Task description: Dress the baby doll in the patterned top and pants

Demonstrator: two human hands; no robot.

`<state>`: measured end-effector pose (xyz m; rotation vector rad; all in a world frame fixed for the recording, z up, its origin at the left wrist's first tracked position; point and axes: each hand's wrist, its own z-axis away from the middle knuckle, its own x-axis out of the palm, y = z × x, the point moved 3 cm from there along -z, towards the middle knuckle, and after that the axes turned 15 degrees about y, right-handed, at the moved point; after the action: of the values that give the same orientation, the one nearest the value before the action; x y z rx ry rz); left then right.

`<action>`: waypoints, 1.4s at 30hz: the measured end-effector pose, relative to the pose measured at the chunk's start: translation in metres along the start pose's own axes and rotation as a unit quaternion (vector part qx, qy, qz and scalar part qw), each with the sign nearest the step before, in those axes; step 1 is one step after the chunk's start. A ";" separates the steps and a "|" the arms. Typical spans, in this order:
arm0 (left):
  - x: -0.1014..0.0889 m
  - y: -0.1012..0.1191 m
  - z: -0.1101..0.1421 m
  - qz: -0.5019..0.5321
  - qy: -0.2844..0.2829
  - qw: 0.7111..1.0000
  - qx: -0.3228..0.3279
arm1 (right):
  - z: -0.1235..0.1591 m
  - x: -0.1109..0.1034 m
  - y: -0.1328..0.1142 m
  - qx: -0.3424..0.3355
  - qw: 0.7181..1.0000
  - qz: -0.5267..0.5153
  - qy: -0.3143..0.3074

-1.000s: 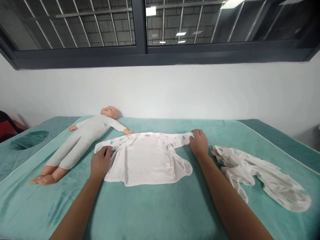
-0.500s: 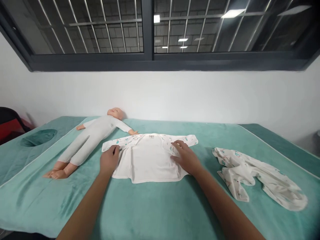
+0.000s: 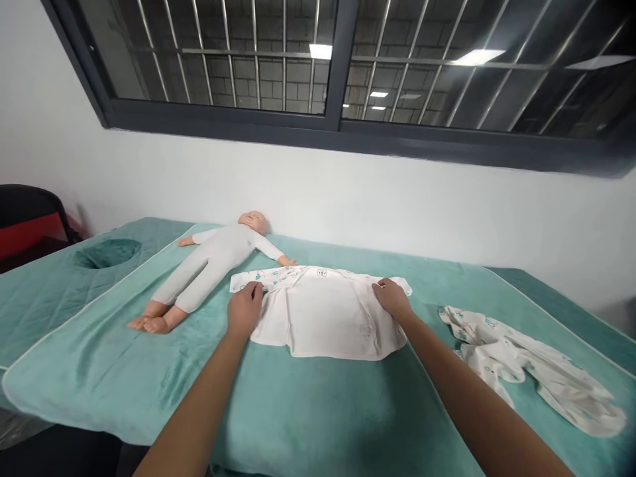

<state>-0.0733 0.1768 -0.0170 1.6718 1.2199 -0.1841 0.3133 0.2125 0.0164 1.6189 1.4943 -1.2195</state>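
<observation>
A white baby shirt (image 3: 330,318) with patterned sleeves lies spread on the green bed cover, its plain inner side facing up and the neck label away from me. My left hand (image 3: 245,308) is closed on its left edge, just below the left sleeve, thumb and fingers pinched together. My right hand (image 3: 392,298) has its fingers curled on the right edge, by the right sleeve, which it partly covers. Behind the shirt to the left, a baby doll (image 3: 213,255) in a pale suit lies on its back, one hand close to the left sleeve.
Patterned baby trousers (image 3: 521,354) lie crumpled on the right, partly behind my right forearm. The green bed cover (image 3: 308,411) runs back to a white wall (image 3: 318,199) under a barred window. A round hollow (image 3: 109,254) and a red-and-black chair (image 3: 34,225) are at left.
My right hand has moved outward to the shirt's right edge and its fingers have closed. The right front panel is spread wider. The left hand keeps its pinch while the view has tilted.
</observation>
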 end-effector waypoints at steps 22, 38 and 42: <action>-0.007 0.002 0.013 0.108 0.004 0.993 -0.042 | 0.144 0.004 -0.155 -0.391 0.897 -0.201 -0.053; -0.017 -0.009 0.016 0.547 -0.100 0.775 -0.300 | 0.152 0.000 -0.187 -0.385 0.868 -0.312 -0.044; -0.022 -0.010 0.013 0.610 -0.071 0.707 -0.350 | 0.151 0.008 -0.188 -0.343 0.891 -0.297 -0.035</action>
<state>-0.0866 0.1528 -0.0157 1.3805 -0.1669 0.8605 0.0965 0.1137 -0.0218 0.6576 2.1389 -0.8479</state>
